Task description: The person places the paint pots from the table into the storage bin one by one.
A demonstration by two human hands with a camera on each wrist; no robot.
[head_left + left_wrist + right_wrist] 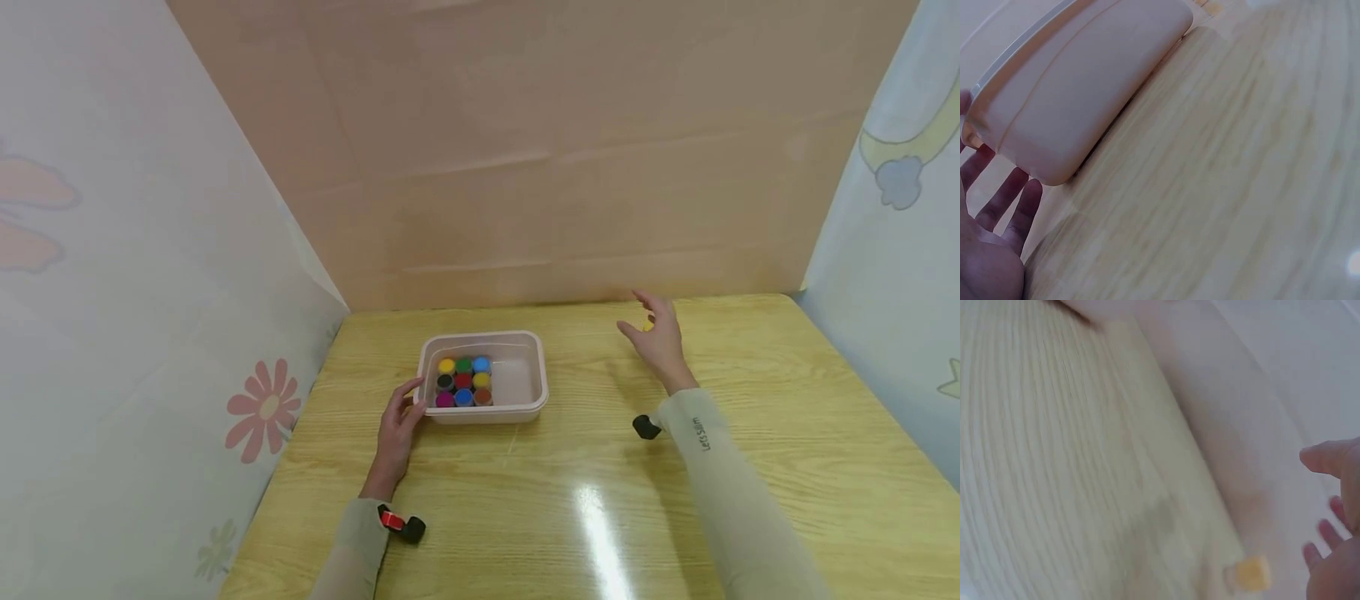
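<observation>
My left hand (395,429) holds the near left corner of a pale pink plastic tub (519,413), with its thumb and fingers around the rim. Close up in the left wrist view, fingers (1022,209) spread against the tub's outer wall. Inside the tub, several small round jars (463,381) with coloured lids stand in rows on the left side. To the right, my right hand (662,340) is raised with thumb and forefinger apart, close to a small yellow-lidded jar (1252,573). That jar is mostly behind the hand in the head view; the right wrist view shows a gap between them.
The wooden table (480,508) carries the tub near its back. A brown paper-like panel (555,167) rises behind the table's back edge. Patterned pale walls (187,333) flank it on both sides. A bright reflection lies on the tabletop toward the front.
</observation>
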